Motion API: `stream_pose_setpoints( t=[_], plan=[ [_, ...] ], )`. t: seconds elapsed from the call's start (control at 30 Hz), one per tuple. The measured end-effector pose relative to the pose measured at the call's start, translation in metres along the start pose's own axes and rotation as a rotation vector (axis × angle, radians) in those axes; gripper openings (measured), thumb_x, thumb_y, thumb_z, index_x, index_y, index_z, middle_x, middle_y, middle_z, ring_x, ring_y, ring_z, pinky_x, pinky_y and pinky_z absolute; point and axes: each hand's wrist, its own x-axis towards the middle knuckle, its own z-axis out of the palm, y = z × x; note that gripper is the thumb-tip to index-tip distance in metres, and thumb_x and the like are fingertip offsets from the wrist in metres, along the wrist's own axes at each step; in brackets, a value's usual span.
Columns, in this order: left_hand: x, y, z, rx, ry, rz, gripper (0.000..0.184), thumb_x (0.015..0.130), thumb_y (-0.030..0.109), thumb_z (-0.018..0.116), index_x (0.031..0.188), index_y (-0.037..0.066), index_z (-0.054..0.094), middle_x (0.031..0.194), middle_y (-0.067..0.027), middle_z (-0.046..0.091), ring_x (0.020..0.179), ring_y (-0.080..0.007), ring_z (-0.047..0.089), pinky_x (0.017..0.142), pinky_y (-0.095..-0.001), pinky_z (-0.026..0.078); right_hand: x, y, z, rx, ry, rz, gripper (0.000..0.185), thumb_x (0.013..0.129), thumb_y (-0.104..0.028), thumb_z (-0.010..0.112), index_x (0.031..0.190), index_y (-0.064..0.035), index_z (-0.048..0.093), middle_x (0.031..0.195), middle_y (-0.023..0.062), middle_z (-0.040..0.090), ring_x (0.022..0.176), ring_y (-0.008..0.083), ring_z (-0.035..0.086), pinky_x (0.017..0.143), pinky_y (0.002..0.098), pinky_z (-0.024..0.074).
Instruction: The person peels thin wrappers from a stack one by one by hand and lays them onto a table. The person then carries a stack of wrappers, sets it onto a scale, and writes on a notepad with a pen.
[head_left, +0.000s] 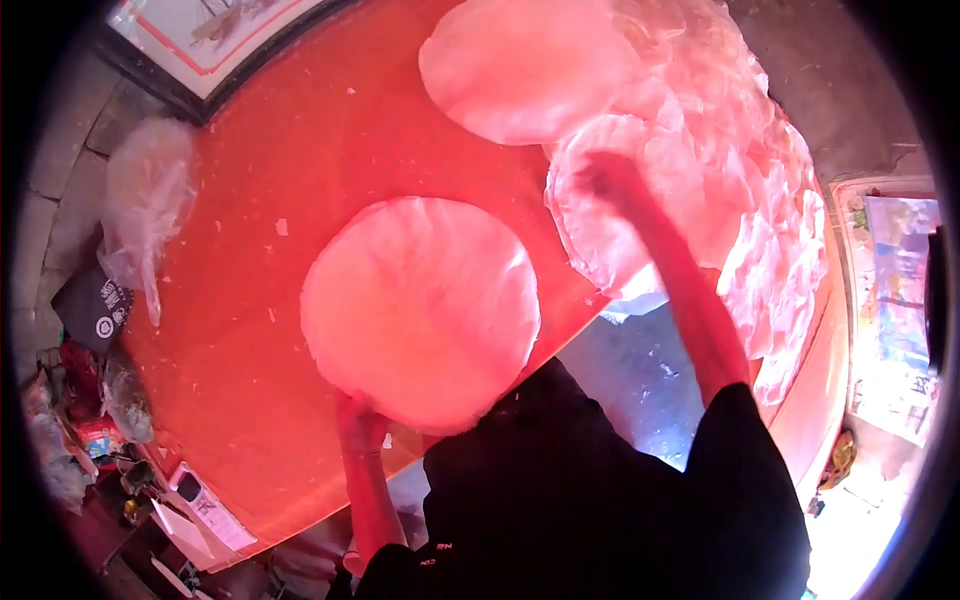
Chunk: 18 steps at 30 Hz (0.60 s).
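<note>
A large, thin, pale round sheet (420, 310), which looks like flatbread, lies on the orange-red table. My left hand (362, 425) is at its lower left edge, fingers closed around the rim. My right hand (605, 178) is over a second round sheet (600, 235) at the table's near right edge. Motion smears its fingers, and I cannot tell whether they grip that sheet. Another round sheet (525, 70) lies farther back, overlapping the heap of thin, wrinkled sheets (770, 240) on the right.
The orange-red table (250, 330) has small pale flakes on it. Beyond its left side are a clear plastic bag (148, 195) and a dark printed packet (95, 305). A phone-like object (187, 487) lies at the lower left corner. A framed panel (215, 40) borders the far left edge.
</note>
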Motion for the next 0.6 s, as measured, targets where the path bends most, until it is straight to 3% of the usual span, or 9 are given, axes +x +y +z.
stream_pose_setpoints(
  t=[0.1, 0.17, 0.2, 0.23, 0.33, 0.37, 0.43, 0.57, 0.6],
  plan=[
    [0.018, -0.009, 0.006, 0.188, -0.105, 0.071, 0.05, 0.081, 0.01, 0.059, 0.127, -0.002, 0.043, 0.121, -0.0091, 0.052, 0.11, -0.0211, 0.052, 0.091, -0.0355, 0.044, -0.096, -0.009, 0.182, 0.134, -0.072, 0.281, 0.034, 0.082, -0.007, 0.062, 0.113, 0.0039, 0.056, 0.097, 0.0154, 0.063, 0.095, 0.025, 0.062, 0.08, 0.0375, 0.0519],
    [0.021, -0.008, 0.027, 0.286, -0.07, 0.087, 0.047, 0.08, 0.008, 0.059, 0.124, -0.002, 0.045, 0.118, -0.0078, 0.053, 0.107, -0.0185, 0.053, 0.09, -0.0338, 0.044, -0.134, -0.016, 0.269, -0.615, -0.451, -0.109, 0.059, 0.076, -0.028, 0.075, 0.124, -0.0018, 0.053, 0.099, 0.0123, 0.065, 0.095, 0.0227, 0.062, 0.082, 0.033, 0.0497],
    [0.02, -0.006, 0.033, 0.374, -0.033, 0.107, 0.043, 0.08, 0.007, 0.059, 0.121, -0.002, 0.047, 0.114, -0.0064, 0.055, 0.105, -0.016, 0.053, 0.088, -0.0322, 0.043, -0.148, -0.041, 0.292, -0.673, -0.485, -0.073, 0.067, 0.068, -0.032, 0.08, 0.122, -0.0013, 0.055, 0.098, 0.0141, 0.065, 0.093, 0.0229, 0.063, 0.081, 0.0349, 0.0499],
    [0.021, -0.003, 0.028, 0.442, -0.034, 0.062, 0.044, 0.079, 0.004, 0.06, 0.12, -0.003, 0.047, 0.113, -0.0074, 0.055, 0.102, -0.0158, 0.054, 0.087, -0.0312, 0.043, -0.152, -0.038, 0.299, -0.761, -0.478, -0.183, 0.065, 0.068, -0.028, 0.08, 0.122, -0.0012, 0.055, 0.095, 0.0157, 0.065, 0.09, 0.0229, 0.063, 0.078, 0.0353, 0.0512],
    [0.015, 0.008, 0.034, 0.434, 0.064, 0.003, 0.04, 0.078, 0.002, 0.06, 0.116, -0.003, 0.049, 0.112, -0.008, 0.056, 0.102, -0.017, 0.054, 0.088, -0.0315, 0.043, -0.14, -0.004, 0.283, -0.561, -0.406, -0.127, 0.057, 0.068, -0.03, 0.073, 0.114, 0.0015, 0.059, 0.087, 0.0212, 0.065, 0.082, 0.0305, 0.065, 0.071, 0.0384, 0.0516],
    [0.013, 0.012, 0.04, 0.436, 0.08, 0.004, 0.04, 0.078, 0.002, 0.06, 0.116, -0.003, 0.049, 0.112, -0.008, 0.056, 0.102, -0.017, 0.054, 0.088, -0.0315, 0.043, -0.142, -0.016, 0.28, -0.516, -0.289, -0.06, 0.046, 0.072, -0.014, 0.067, 0.115, 0.0002, 0.058, 0.09, 0.0166, 0.065, 0.082, 0.0234, 0.065, 0.07, 0.0324, 0.0519],
    [0.005, 0.016, 0.052, 0.298, 0.126, 0.145, 0.036, 0.08, 0.002, 0.059, 0.114, -0.004, 0.05, 0.111, -0.0094, 0.056, 0.102, -0.0189, 0.055, 0.087, -0.0316, 0.044, -0.138, -0.018, 0.276, -0.729, -0.166, -0.052, 0.035, 0.073, -0.011, 0.062, 0.105, 0.0009, 0.061, 0.079, 0.0165, 0.063, 0.073, 0.0198, 0.063, 0.065, 0.0323, 0.0506],
    [0.01, -0.001, 0.009, 0.452, 0.317, 0.144, 0.04, 0.081, 0.003, 0.057, 0.12, -0.006, 0.048, 0.113, -0.0122, 0.055, 0.103, -0.0211, 0.055, 0.085, -0.0307, 0.045, -0.119, -0.006, 0.272, -1.113, -0.1, 0.013, 0.028, 0.075, -0.013, 0.062, 0.099, 0.002, 0.063, 0.074, 0.0143, 0.062, 0.066, 0.0163, 0.06, 0.061, 0.0308, 0.049],
    [0.01, -0.009, -0.034, 0.683, 0.282, 0.177, 0.043, 0.082, 0.003, 0.057, 0.123, -0.006, 0.046, 0.115, -0.0135, 0.055, 0.104, -0.0225, 0.055, 0.085, -0.0315, 0.046, -0.111, 0.006, 0.263, -1.06, -0.143, -0.118, 0.023, 0.074, -0.015, 0.061, 0.091, 0.0015, 0.062, 0.077, 0.0213, 0.061, 0.073, 0.0263, 0.061, 0.062, 0.036, 0.0493]
  ],
)
